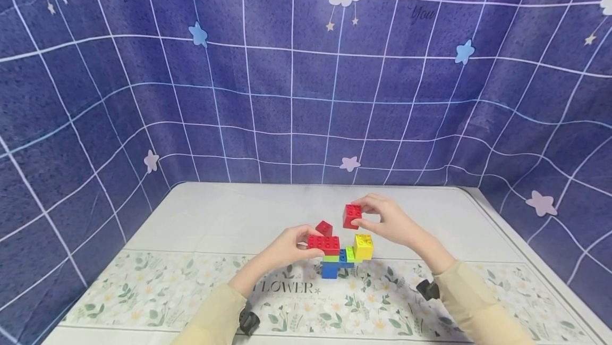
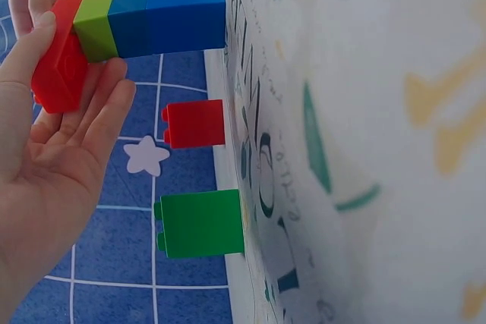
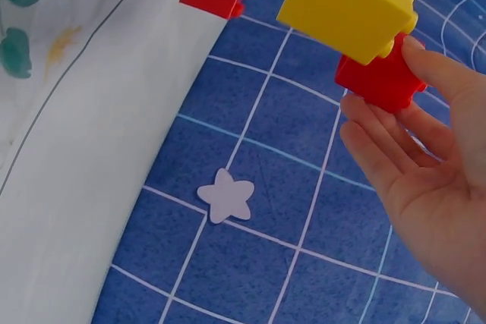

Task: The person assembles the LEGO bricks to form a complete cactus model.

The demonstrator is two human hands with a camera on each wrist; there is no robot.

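Observation:
My left hand (image 1: 282, 246) grips a long red brick (image 1: 324, 245) at the left top of a stacked brick structure. Under that brick are lime green pieces (image 1: 350, 254) and blue bricks (image 1: 330, 270), the lowest one acting as a foot on the table. A yellow brick (image 1: 363, 247) tops the structure's right end. Between thumb and fingers, my right hand (image 1: 389, 220) pinches a red brick (image 1: 351, 217), held in the air behind and above the yellow one. In the right wrist view, the yellow brick partly covers this red brick (image 3: 383, 77).
A loose red brick (image 1: 324, 228) stands on the table just behind the structure. The left wrist view also has a green brick (image 2: 202, 224) standing on the table. A flowered cloth strip (image 1: 158, 286) crosses the white table, and a blue checked curtain (image 1: 306, 100) hangs behind.

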